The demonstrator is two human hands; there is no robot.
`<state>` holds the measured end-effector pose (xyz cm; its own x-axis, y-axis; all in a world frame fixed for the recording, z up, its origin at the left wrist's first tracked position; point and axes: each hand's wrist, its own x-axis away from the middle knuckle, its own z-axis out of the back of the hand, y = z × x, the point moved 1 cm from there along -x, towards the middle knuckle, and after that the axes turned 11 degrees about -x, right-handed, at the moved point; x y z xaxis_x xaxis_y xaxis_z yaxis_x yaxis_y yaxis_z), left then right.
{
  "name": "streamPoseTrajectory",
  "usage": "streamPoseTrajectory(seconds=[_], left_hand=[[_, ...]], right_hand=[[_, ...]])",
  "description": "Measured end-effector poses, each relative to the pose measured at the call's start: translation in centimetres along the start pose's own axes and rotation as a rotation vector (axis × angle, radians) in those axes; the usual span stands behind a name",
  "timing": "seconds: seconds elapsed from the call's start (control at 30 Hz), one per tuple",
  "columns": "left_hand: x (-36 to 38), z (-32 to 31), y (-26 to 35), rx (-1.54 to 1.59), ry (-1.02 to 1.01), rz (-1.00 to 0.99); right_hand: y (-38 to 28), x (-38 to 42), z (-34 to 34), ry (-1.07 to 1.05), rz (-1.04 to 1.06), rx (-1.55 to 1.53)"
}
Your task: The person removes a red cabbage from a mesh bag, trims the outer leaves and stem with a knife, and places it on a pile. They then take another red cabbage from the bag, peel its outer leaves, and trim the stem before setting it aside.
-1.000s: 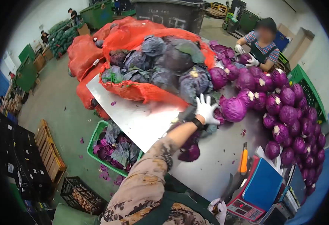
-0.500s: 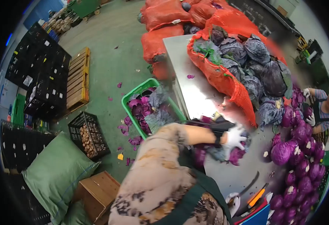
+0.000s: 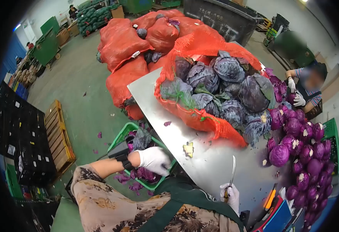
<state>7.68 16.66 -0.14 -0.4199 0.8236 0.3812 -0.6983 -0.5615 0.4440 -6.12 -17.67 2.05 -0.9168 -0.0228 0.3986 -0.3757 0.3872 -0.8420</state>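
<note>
Purple cabbages [image 3: 279,155], glossy and bare of outer leaves, many with pale cut stems showing, lie heaped along the right edge of the metal table [image 3: 212,170]. That portion looks trimmed. Those in the open red mesh sack [image 3: 206,124], towards the table's far edge, look untrimmed, dull and wrapped in dark outer leaves; closed red sacks [image 3: 125,44] lie beyond the left edge, their contents mostly hidden. Stripped leaves [image 3: 142,139] fill much of the green basket [image 3: 129,126] beside the left edge, and a pale scrap [image 3: 188,149] lies on the table near that edge.

No cabbage touches the wearer's fingers. The gloved left hand [image 3: 152,161] is over the basket, well apart from the heap, its fingers seemingly half curled; blur hides whether they hold anything. The gloved right hand [image 3: 231,193], by the near edge, is closed round the handle of a knife [image 3: 233,166], blade raised, with the nearest trimmed cabbages beyond it to the right. At the far right, a co-worker's gloved hands [image 3: 299,99] are at another cabbage.
</note>
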Motion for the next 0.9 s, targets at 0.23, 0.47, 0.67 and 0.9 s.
streamPoseTrajectory(seconds=[0.23,0.47,0.67,0.9], left_hand=[[-10.4,15.2,-6.0,0.303,0.975,-0.073],[-12.4,18.0,-17.3,-0.147,0.639,0.758],[-7.7,13.9,-24.4,0.196,0.558,0.803],[-9.0,10.8,-23.1,0.748,1.037,0.232]], right_hand=[[-1.1,-0.2,-2.8,0.052,0.009,0.074],[0.5,0.0,-1.1,0.115,0.106,0.108],[1.1,-0.2,1.7,0.125,0.124,0.059],[0.6,-1.1,3.8,0.075,0.11,0.135]])
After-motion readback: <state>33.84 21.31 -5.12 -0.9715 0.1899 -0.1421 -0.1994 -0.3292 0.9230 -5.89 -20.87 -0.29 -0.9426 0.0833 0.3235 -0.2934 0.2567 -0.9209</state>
